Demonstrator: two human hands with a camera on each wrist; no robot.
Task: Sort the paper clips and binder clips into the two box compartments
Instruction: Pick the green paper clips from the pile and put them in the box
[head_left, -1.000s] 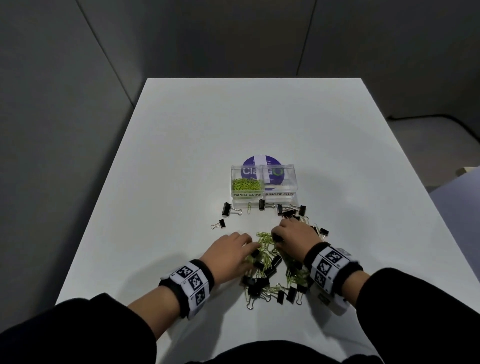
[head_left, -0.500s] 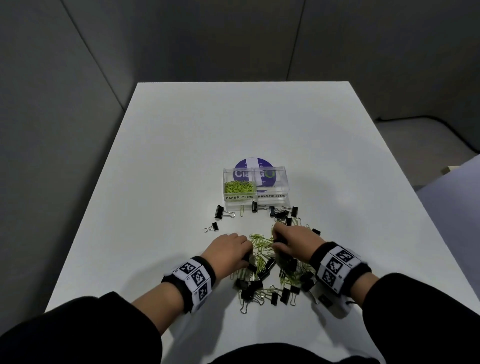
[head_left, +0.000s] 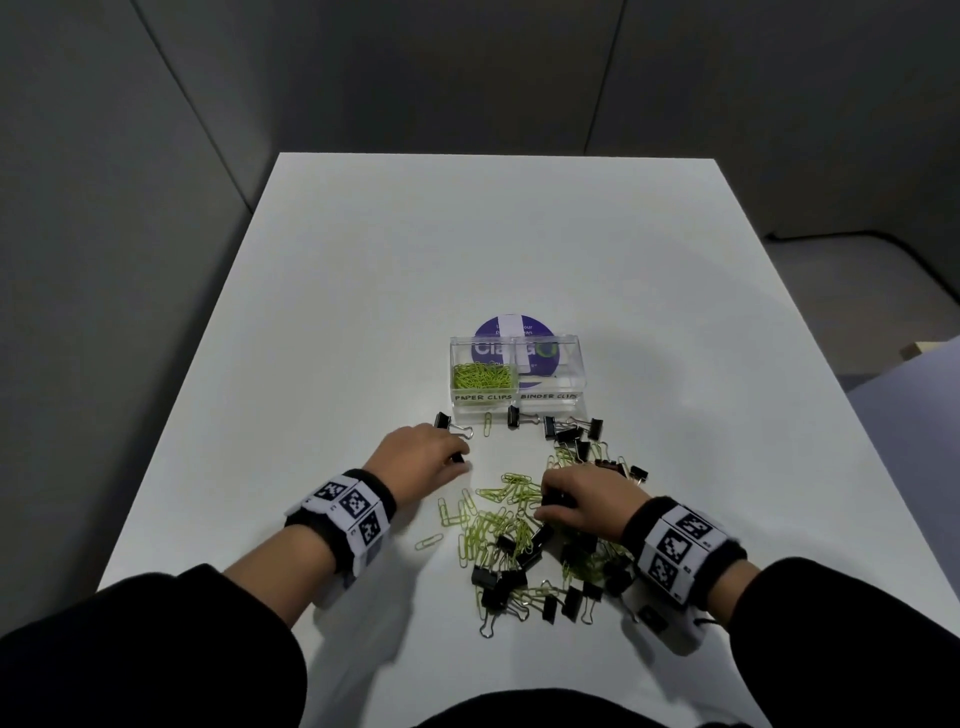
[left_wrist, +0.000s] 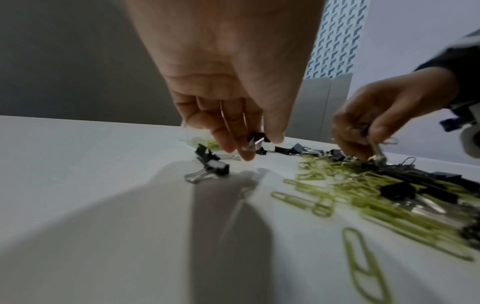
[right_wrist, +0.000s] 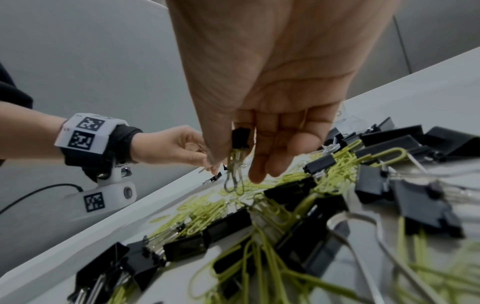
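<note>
Nearest me on the white bench (head_left: 332, 291) I note a mixed heap of green paper clips (head_left: 498, 525) and black binder clips (head_left: 498, 582); over it my right hand (head_left: 582, 499) pinches one black binder clip (right_wrist: 240, 137) with green clips dangling from it. Further out and left of the heap, my left hand (head_left: 415, 457) pinches a small binder clip (left_wrist: 255, 138) by its wire handles, above the bench. Beyond both stands the clear box (head_left: 517, 410): the left compartment (head_left: 483, 376), labelled PAPER CLIPS, holds green clips, the right compartment (head_left: 550, 376) is labelled BINDER CLIPS, and loose clips lie just before it.
</note>
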